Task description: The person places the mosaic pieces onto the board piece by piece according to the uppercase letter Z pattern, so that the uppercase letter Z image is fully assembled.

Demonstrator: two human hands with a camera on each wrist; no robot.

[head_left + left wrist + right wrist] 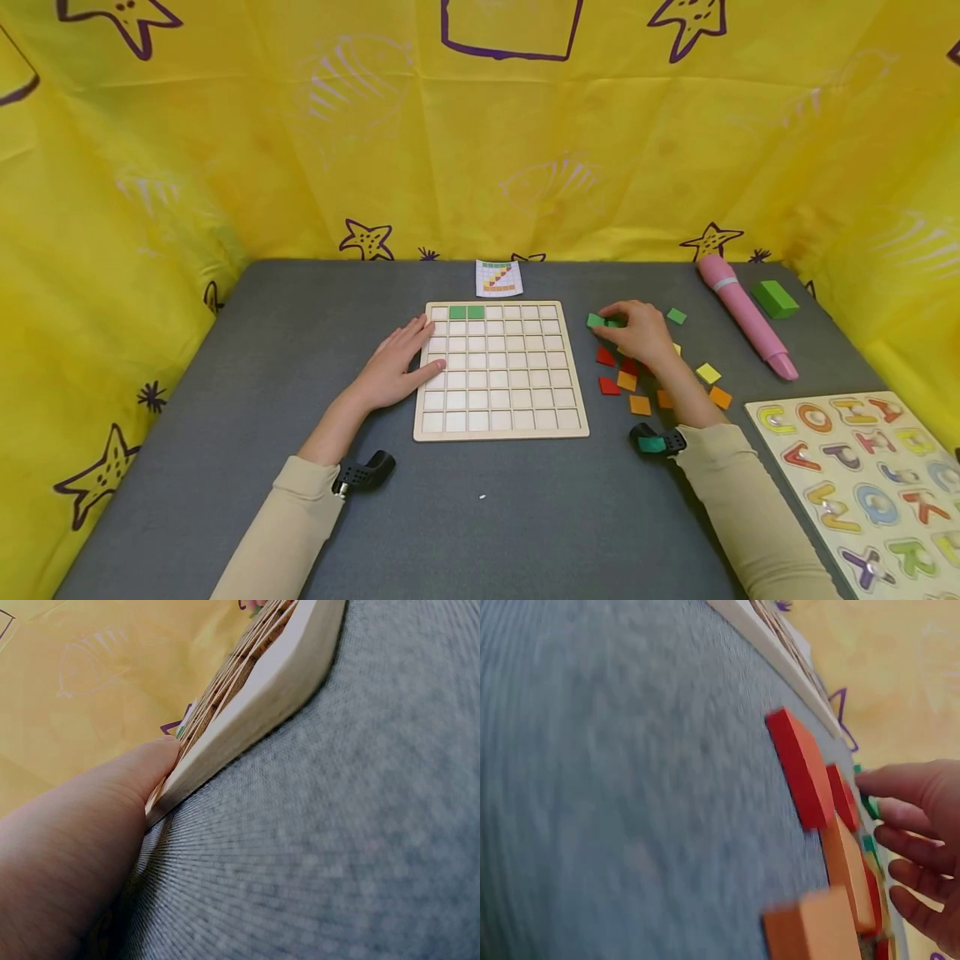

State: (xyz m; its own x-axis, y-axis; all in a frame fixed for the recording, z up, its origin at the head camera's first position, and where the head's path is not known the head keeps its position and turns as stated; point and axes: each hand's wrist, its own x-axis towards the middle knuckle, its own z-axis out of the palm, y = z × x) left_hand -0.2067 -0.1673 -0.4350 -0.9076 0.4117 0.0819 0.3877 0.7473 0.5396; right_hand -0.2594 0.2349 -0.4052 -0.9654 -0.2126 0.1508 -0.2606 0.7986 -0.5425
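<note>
A wooden grid board (501,437) lies mid-table, with two green square tiles (467,312) side by side in its top row. My left hand (390,367) rests along the board's left edge, fingers straight; in the left wrist view its thumb (142,776) touches the rim. To the right of the board, my right hand (636,333) pinches a green tile (870,805) between thumb and fingers. Another green tile (595,320) shows at the fingertips. Below that hand lie loose red tiles (609,386), orange tiles (640,405) and a yellow tile (707,373), some partly hidden by the arm.
A small printed pattern card (498,278) lies behind the board. On the right are a pink microphone-shaped toy (746,317), a green block (775,299) and a letter puzzle board (855,467). A single green tile (677,316) lies right of my right hand. Yellow cloth (480,167) surrounds the table.
</note>
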